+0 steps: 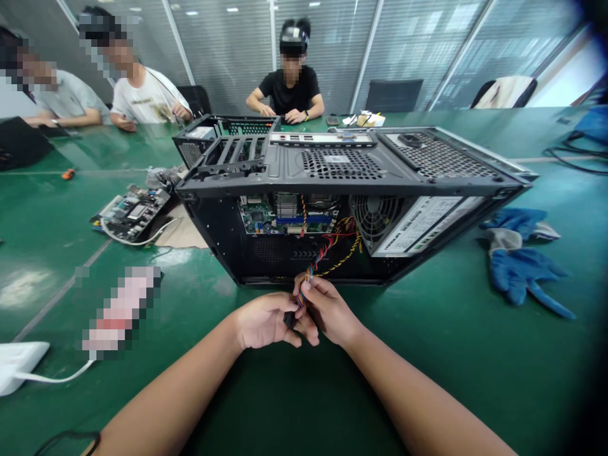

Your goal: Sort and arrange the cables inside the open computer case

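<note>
The cable bundle (320, 254) extends out of the open side of the computer case (289, 166) and ends in both of my hands. I grip its end in my left hand (268, 321), next to the black plug (289, 319). With my right hand (333, 310), I pinch the strands just above. Inside the case, the bundle runs toward the fan (377, 218). The case stands on the green counter (456, 361). Blue gloves (520, 273) lie right of it; a circuit board (136, 214) lies left.
</note>
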`<state>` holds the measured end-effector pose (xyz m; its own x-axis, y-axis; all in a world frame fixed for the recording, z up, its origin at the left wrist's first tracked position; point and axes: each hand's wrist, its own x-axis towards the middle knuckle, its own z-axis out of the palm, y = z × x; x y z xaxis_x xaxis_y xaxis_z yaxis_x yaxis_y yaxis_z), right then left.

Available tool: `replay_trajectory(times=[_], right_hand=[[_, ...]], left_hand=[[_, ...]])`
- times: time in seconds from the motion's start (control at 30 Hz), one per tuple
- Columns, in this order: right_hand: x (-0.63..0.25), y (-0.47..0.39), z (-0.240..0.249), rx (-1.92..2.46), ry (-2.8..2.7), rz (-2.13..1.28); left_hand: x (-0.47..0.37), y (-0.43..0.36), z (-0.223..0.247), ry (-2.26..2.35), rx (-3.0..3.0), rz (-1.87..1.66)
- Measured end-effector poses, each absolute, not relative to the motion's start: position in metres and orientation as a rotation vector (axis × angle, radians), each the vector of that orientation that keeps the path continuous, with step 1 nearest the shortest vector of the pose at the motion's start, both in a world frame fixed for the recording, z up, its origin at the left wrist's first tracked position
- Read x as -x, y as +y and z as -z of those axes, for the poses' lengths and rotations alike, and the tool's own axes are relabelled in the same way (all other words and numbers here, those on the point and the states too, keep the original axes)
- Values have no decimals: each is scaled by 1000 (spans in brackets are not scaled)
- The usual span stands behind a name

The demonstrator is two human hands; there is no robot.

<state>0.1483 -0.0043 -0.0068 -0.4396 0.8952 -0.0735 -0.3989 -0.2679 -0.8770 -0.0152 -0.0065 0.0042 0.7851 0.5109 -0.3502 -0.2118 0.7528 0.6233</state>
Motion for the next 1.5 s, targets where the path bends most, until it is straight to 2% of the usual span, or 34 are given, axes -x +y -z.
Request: replay_trajectory(times=[0.17, 0.43, 0.8, 1.13, 1.5], right_hand=[[-149, -2, 10, 734, -1109, -1703], [-146, -1, 9, 750, -1086, -1668], [-148, -3, 4, 689, -945, -1894], [-145, -3, 2, 666, -884, -1805], [-146, -4, 4, 660, -855, -1874]], left_hand=[[10, -7, -2, 582, -592, -468], [8, -4, -2, 423, -527, -387], [7, -9, -5, 381, -463, -373], [8, -9, -8, 387, -419, -380], [4, -11, -8, 401, -485, -436]])
